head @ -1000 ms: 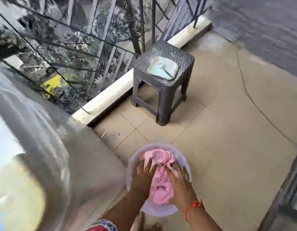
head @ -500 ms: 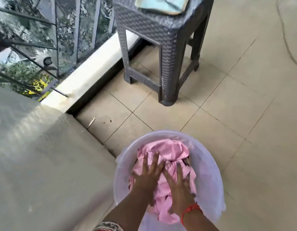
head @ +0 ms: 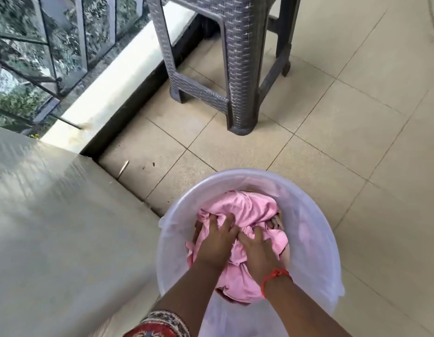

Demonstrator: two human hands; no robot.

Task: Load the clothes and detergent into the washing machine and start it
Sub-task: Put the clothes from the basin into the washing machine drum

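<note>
Both hands are down in the tub, on the pink clothes (head: 242, 210). Our left hand (head: 216, 242) lies on the left part of the pile with its fingers curled and dug into the cloth, so it grips a fold of it. Our right hand (head: 257, 251) is just beside it, the two almost touching, and its fingers also bend down into the cloth and bunch it; the tips are partly hidden in the folds. On the right wrist we see a red thread (head: 274, 278), and at the left arm a patterned sleeve (head: 162, 324) at the lower edge of the view. The clothes are crumpled and they fill the middle of the tub (head: 315, 234), which is round, pale and half transparent; under the pink cloth, at the right side, a little of another darker cloth shows, but we cannot tell what it is. The tub stands on the floor (head: 357, 147) of beige tiles. Touching the tub on the left is a large grey-beige surface (head: 52, 227), blurred, and we cannot tell what it belongs to. Farther away, at the top, a grey woven-look stool (head: 237, 69) stands on the tiles, well apart from the tub. Left of the stool runs a white ledge (head: 118, 88) with a metal railing (head: 82, 45) above it, and green leaves behind.
</note>
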